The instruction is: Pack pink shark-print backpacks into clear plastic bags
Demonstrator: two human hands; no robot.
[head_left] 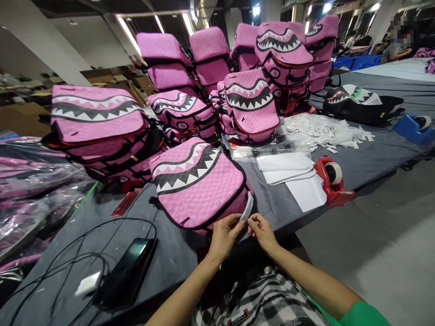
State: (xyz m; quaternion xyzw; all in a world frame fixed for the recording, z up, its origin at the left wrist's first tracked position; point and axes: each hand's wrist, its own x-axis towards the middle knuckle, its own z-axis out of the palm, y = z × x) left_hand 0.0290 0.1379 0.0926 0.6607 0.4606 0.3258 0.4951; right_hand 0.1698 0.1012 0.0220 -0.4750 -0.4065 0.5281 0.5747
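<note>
A pink backpack (200,190) with a black-and-white shark-mouth print lies on the grey-covered table in front of me. On its near right side stands a loop-shaped handle with a white wrap (248,207) around it. My left hand (224,235) is closed on the lower part of this wrapped handle, thumb and fingers pinching it. Right beside it, my right hand (263,232) has thumb and fingertips pressed together at the edge of the wrap. Whatever lies between those fingertips is too small to make out.
Stacked pink backpacks (97,117) stand behind. To the right are white sheets (288,170), a red tape dispenser (335,181), a pile of white slips (326,129), a black bag (363,106) and a blue dispenser (414,129). A phone (127,271) with cables lies left.
</note>
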